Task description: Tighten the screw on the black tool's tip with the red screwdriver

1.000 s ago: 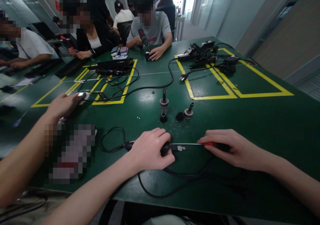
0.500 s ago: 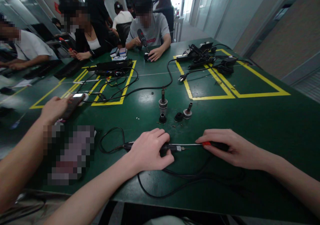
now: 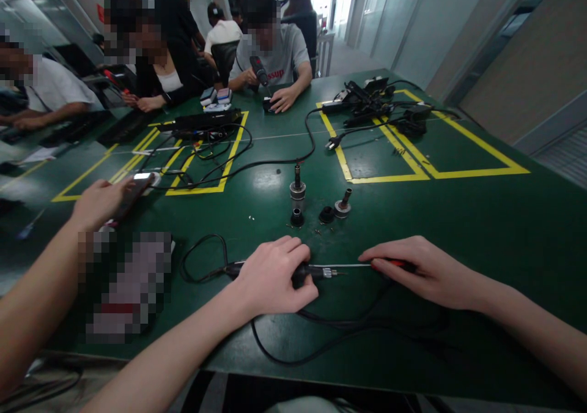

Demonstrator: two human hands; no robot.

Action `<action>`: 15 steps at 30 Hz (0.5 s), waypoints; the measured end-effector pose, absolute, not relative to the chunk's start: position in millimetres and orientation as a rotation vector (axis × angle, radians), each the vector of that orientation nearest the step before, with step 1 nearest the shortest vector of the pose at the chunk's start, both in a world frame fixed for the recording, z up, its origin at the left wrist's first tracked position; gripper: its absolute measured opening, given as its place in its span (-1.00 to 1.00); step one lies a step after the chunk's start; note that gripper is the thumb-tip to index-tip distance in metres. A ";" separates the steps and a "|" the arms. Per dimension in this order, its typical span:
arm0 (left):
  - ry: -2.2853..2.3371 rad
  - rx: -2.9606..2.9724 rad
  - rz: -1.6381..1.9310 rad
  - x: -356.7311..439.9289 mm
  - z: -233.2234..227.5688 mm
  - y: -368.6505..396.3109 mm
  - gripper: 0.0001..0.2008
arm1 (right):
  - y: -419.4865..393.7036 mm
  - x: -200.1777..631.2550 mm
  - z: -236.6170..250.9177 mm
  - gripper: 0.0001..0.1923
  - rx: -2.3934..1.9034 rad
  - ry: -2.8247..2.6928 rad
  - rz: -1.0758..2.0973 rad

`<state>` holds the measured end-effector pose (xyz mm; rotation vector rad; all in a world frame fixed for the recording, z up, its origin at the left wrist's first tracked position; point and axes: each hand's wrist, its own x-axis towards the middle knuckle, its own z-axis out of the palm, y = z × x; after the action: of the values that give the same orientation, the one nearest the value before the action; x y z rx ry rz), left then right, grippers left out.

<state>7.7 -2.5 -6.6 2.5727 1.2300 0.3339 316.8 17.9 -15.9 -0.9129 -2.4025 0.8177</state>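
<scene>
My left hand (image 3: 277, 278) is wrapped round a black corded hand tool (image 3: 316, 271) lying on the green table. A silvery collar and a thin pin show at the tool's right end; its cable leaves on the left. In my right hand (image 3: 419, 272), a screwdriver (image 3: 398, 264) with a red and black handle is pinched between the fingers. Its thin shaft points left along the tool, and the tip is hidden behind my left hand. Beyond my hands stand a metal cylinder with a stem (image 3: 298, 186), a smaller stemmed metal part (image 3: 343, 205) and a black ring-shaped part (image 3: 326, 215).
Tiny screws (image 3: 318, 232) lie near the parts. At left, another person's hand (image 3: 98, 205) touches a phone (image 3: 135, 189). Cables (image 3: 284, 361) loop near the front edge. Yellow tape (image 3: 385, 180) and tangled adapters (image 3: 371, 104) lie farther back. Across the table a person holds a drill (image 3: 259, 70).
The screwdriver handle has turned in my right fingers, its red part now showing along the side. My left hand stays on the tool. The view has shifted slightly.
</scene>
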 end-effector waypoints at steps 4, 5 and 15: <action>1.234 2.572 0.324 8.1 -6.2 -2.5 -0.93 | 17.8 315.2 -14.1 -0.80 -0.849 -2.404 0.813; 1.235 2.571 0.319 8.2 -5.9 -2.5 -0.93 | 17.8 314.5 -13.7 -0.82 -0.832 -2.399 0.816; 1.237 2.571 0.309 8.3 -3.7 -2.5 -0.93 | 15.6 312.3 -10.9 -0.72 -0.872 -2.477 0.766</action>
<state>8.3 -2.5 -3.7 2.5706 1.2372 0.3090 312.3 15.6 -10.9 -0.8716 -2.4773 0.7662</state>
